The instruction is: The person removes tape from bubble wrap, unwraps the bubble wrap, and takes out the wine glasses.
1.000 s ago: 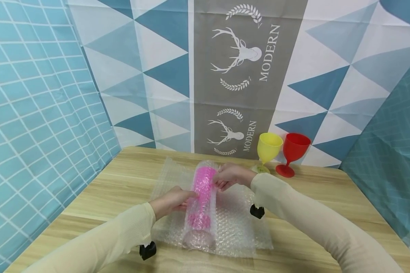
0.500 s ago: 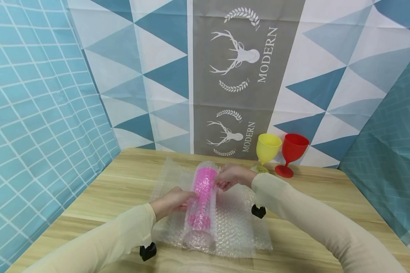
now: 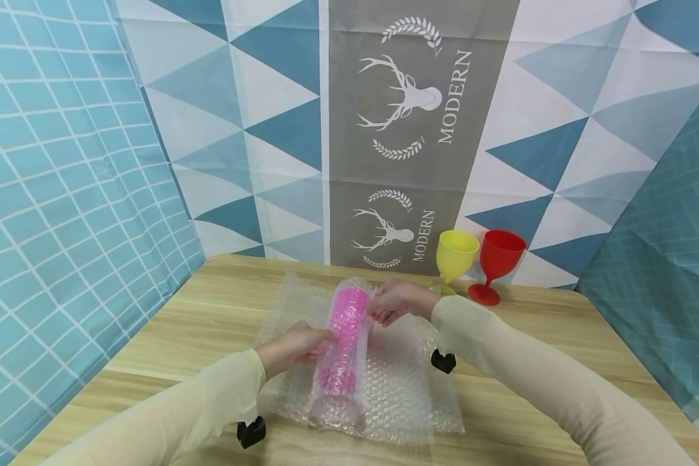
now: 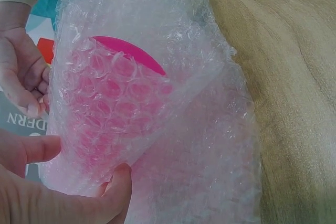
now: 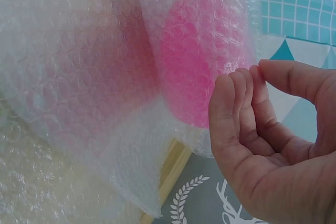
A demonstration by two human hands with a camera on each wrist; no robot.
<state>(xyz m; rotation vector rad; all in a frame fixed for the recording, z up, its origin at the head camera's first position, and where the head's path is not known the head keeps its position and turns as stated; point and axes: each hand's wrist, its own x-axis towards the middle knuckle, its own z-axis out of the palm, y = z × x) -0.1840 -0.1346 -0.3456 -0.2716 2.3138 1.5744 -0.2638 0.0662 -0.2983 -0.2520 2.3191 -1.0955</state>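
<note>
A pink goblet (image 3: 348, 314) lies rolled inside clear bubble wrap (image 3: 399, 395) on the wooden table, its bowl toward the back wall. My left hand (image 3: 294, 344) grips the roll from the left, thumb on top. In the left wrist view, the goblet's pink rim (image 4: 131, 53) shows through the wrap. On the roll's right side, near the bowl, my right hand (image 3: 399, 299) pinches the wrap with thumb and fingertips together. The right wrist view shows its curled fingers (image 5: 223, 114) against the wrapped bowl. Loose wrap spreads flat under the roll and to both sides.
A yellow goblet (image 3: 457, 252) and a red goblet (image 3: 501, 255) stand upright at the back right, beyond the right forearm. The wooden table (image 3: 210, 310) meets a patterned backdrop (image 3: 291, 129) behind and a blue gridded sheet (image 3: 64, 194) on the left.
Both hands keep their hold at nearly the same places. The near end of the roll shifts very slightly left. The head view tilts up a little.
</note>
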